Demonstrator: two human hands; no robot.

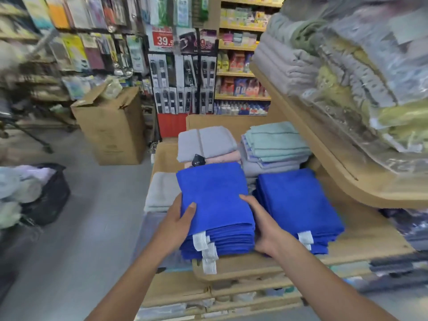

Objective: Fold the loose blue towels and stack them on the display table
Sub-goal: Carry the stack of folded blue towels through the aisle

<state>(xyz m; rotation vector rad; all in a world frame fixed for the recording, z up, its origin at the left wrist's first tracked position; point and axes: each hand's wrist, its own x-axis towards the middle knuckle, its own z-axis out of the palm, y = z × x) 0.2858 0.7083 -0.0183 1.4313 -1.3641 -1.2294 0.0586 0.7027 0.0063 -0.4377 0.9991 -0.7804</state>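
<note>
Nearing done, I judge: left stack [215,205] and right stack [298,205], both blue, lie folded on the tabletop [370,239], none loose in view; left hand [178,218] and right hand [266,228] clasp the left one, fingers curled round it.

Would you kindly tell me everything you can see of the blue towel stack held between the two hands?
The stack is a neat pile of many folded towels in bright blue, soft-looking cloth. White labels hang from its near edge. It lies flat at the front of the table, left of a second blue stack. The left hand grips its left side and the right hand its right, thumbs on top. Whether it rests on the table or is lifted, I cannot tell.
</note>
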